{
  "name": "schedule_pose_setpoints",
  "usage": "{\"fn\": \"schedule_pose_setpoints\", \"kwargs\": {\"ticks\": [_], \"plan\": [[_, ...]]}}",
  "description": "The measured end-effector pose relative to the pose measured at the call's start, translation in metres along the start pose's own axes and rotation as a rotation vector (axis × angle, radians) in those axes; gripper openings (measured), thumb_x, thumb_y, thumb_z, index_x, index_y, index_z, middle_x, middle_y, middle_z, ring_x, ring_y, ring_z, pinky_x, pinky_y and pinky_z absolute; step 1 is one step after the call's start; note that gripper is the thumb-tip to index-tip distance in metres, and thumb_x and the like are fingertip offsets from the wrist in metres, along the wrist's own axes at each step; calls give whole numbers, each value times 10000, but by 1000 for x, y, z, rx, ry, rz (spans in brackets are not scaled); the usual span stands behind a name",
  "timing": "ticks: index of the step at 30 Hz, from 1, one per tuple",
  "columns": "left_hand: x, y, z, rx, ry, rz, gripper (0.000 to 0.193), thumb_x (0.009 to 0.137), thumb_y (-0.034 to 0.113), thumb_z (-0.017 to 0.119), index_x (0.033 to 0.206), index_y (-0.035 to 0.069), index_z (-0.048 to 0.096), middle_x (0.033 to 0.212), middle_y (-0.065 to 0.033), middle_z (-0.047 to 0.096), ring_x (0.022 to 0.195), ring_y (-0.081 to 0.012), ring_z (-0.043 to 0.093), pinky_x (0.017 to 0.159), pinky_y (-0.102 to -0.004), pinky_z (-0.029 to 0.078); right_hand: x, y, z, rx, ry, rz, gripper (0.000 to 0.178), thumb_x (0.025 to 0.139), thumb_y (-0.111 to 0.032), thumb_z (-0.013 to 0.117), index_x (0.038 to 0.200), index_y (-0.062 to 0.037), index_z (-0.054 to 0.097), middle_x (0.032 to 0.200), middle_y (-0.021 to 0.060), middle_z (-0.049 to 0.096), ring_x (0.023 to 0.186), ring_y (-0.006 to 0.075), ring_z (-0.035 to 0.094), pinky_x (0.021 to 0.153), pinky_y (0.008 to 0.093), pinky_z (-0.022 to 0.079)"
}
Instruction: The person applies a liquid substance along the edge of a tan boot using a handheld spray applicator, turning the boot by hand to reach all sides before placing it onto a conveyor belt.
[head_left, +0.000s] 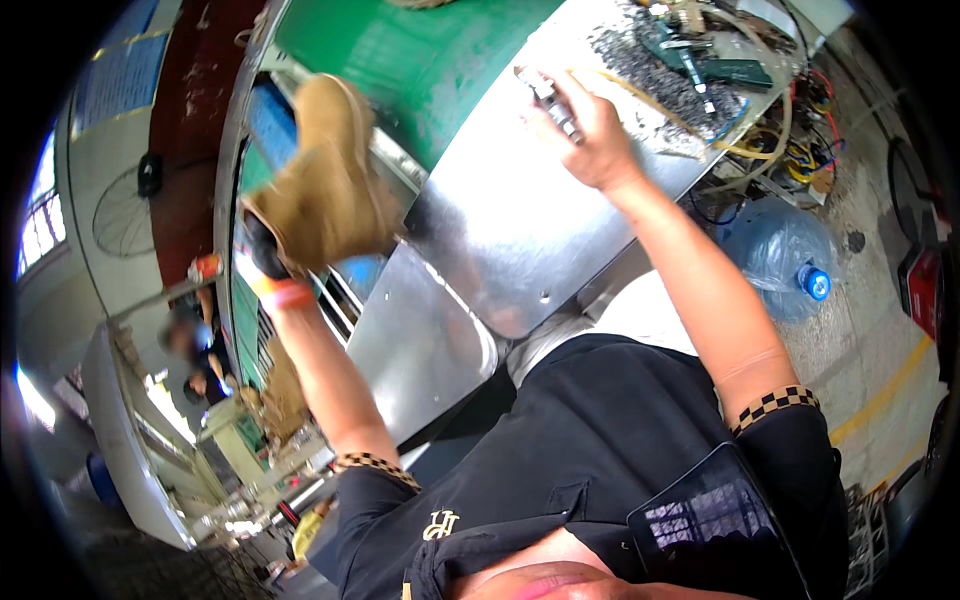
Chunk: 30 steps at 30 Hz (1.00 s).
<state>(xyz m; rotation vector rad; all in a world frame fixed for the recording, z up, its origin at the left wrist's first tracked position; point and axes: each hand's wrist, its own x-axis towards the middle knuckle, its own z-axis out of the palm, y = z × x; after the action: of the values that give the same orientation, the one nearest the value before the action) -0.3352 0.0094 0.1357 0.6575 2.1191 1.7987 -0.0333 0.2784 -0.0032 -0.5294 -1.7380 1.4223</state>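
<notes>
Slanting tan boot (335, 180), round-toed

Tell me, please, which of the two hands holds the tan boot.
The left hand, with orange at its wrist; the right hand holds a metal tool.

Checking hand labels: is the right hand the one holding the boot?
No, the left hand holds the tan boot, while the right hand holds a slim metallic tool.

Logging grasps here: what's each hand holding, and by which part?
Left hand: tan leather-look ankle boot, at its open shaft end; exact grip hidden. Right hand: slim silver cylindrical metal tool, along its body.
</notes>
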Motion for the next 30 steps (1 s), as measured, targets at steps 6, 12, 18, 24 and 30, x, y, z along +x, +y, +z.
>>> {"fn": "schedule_pose_setpoints", "kwargs": {"ticks": [6, 12, 18, 24, 30], "plan": [[270, -11, 91, 797, -113, 503, 489, 887, 394, 639, 1234, 50, 641, 1073, -122, 701, 924, -167, 651, 836, -307, 496, -1, -8, -5, -13, 41, 34, 403, 872, -143, 647, 1244, -18, 558, 836, 61, 681, 740, 122, 660, 687, 264, 514], [283, -30, 121, 864, -217, 311, 594, 858, 420, 668, 1373, 153, 538, 1174, -183, 666, 1062, -279, 647, 897, -382, 488, 1, -9, -6, -36, 6, 93, 386, 878, -89, 605, 1251, -5, 552, 848, 76, 693, 778, 129, 674, 723, 269, 528], [81, -97, 77, 689, -329, 233, 535, 888, 247, 691, 1376, 99, 527, 1305, -169, 600, 1215, -234, 565, 1003, -332, 440, 1, 3, -1, 37, 27, 40, 385, 891, -39, 554, 1269, 32, 527, 905, 88, 677, 816, 127, 661, 747, 265, 536], [-89, -152, -103, 748, 29, 266, 515, 884, 179, 694, 1354, 46, 531, 1367, -143, 556, 1267, -268, 514, 1075, -352, 376, 0, 4, -2, 199, 30, 209, 267, 910, -118, 564, 1146, 1, 597, 958, 94, 687, 826, 146, 665, 694, 290, 567], [-171, -166, -358, 1058, 571, -42, 658, 877, 409, 668, 1402, 58, 483, 1411, -178, 506, 1285, -304, 493, 1089, -362, 354, 2, -2, 0, 187, 29, 162, 367, 930, -73, 514, 1282, 34, 520, 987, 149, 682, 834, 203, 670, 771, 319, 557]]}}
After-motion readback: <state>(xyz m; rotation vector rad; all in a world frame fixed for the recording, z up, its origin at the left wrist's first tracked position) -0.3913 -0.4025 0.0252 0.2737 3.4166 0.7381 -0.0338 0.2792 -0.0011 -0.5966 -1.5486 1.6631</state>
